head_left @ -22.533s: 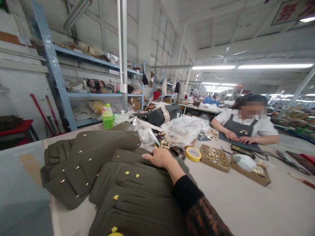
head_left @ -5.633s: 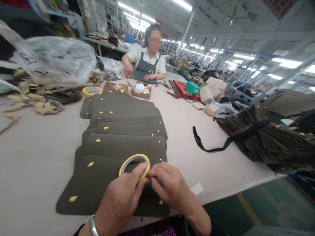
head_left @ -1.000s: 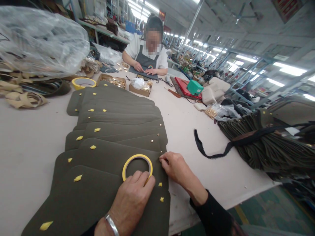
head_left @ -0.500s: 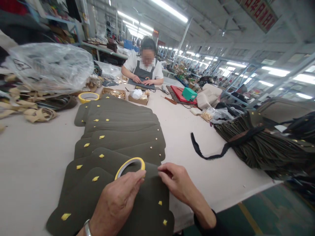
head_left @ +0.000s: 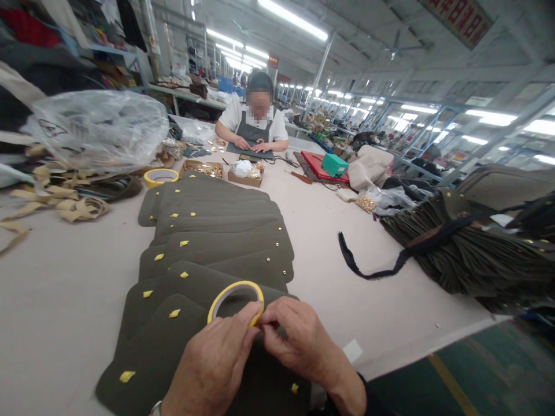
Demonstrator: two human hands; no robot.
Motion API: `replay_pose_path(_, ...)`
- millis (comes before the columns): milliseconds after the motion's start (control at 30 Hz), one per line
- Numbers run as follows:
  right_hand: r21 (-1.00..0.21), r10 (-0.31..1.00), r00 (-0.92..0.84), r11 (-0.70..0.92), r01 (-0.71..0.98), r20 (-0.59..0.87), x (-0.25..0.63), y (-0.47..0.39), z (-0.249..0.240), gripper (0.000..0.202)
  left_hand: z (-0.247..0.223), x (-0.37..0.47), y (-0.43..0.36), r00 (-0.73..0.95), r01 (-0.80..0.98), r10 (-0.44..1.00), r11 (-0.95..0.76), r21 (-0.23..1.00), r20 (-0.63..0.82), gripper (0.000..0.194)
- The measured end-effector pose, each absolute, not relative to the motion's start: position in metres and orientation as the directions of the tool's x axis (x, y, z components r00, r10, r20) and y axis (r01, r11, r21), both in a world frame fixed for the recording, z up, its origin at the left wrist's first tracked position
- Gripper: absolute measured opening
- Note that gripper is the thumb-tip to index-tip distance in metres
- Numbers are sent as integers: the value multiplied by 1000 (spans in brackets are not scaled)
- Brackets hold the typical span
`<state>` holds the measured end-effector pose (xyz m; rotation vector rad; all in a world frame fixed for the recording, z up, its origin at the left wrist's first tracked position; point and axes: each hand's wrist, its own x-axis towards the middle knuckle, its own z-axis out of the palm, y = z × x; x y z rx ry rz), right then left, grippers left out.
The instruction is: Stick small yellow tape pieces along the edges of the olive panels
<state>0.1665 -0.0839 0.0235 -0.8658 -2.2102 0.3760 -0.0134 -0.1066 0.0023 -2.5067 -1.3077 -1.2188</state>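
Observation:
My left hand (head_left: 214, 364) is closed around the near side of a roll of yellow tape (head_left: 255, 289), held tilted above the dark olive panels (head_left: 151, 341). Thumb and fingertips of my right hand (head_left: 299, 335) are pinched at the roll's right edge, touching the tape beside my left fingertips. What lies between those fingertips is mostly hidden. The panels overlap in a row running away from me, with small yellow tape pieces (head_left: 127, 377) at their left ends. Small metal studs (head_left: 268, 260) show at the right ends of some.
Another tape roll (head_left: 161, 184) lies by boxes of gold fittings (head_left: 203, 169). Tan straps (head_left: 84, 209) and a plastic bag (head_left: 99, 130) are left. At right, a bundle of olive pieces (head_left: 459, 254) has a black strip (head_left: 368, 275). A co-worker (head_left: 255, 127) sits opposite.
My right hand has moved left from the panel's edge to the tape roll and pinches at its side. The roll stays in my left hand. The view has shifted slightly.

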Motion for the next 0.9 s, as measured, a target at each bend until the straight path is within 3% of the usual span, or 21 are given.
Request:
replay_pose_path(200, -449, 683, -412, 717, 533, 603, 162, -89, 13, 17, 7, -14, -103, 366, 701, 716, -632, 330, 594, 23)
replay_pose_path(267, -507, 731, -339, 666, 548, 593, 157, -90, 13, 15, 9, -13, -100, 384, 717, 746, -612, 334, 545, 25)
replay_pose_path(333, -672, 856, -218, 506, 541, 469, 153, -88, 14, 12, 12, -10, -98, 388, 723, 747, -610, 325, 540, 25)
replay_pose_path(400, -853, 969, -93, 244, 461, 227, 153, -83, 16, 11, 15, -6, -97, 385, 697, 726, -633, 336, 570, 22)
replay_pose_path(500, -948, 999, 6, -53, 313, -53, 167, -67, 14, 10, 17, 0, -94, 388, 653, 692, -672, 348, 609, 15)
replay_pose_path(600, -945, 998, 46, -59, 321, -46, 190, -50, 10, 12, 14, 0, -80, 401, 731, 730, -619, 287, 553, 11)
replay_pose_path(700, -942, 1000, 21, -9, 334, -2, 206, -38, 4, 19, 7, -4, -60, 420, 833, 818, -519, 191, 394, 10)
replay_pose_path(900, -933, 991, -62, -93, 349, -122, 205, -25, -13, 20, 3, -3, -44, 471, 851, 859, -503, 153, 201, 16)
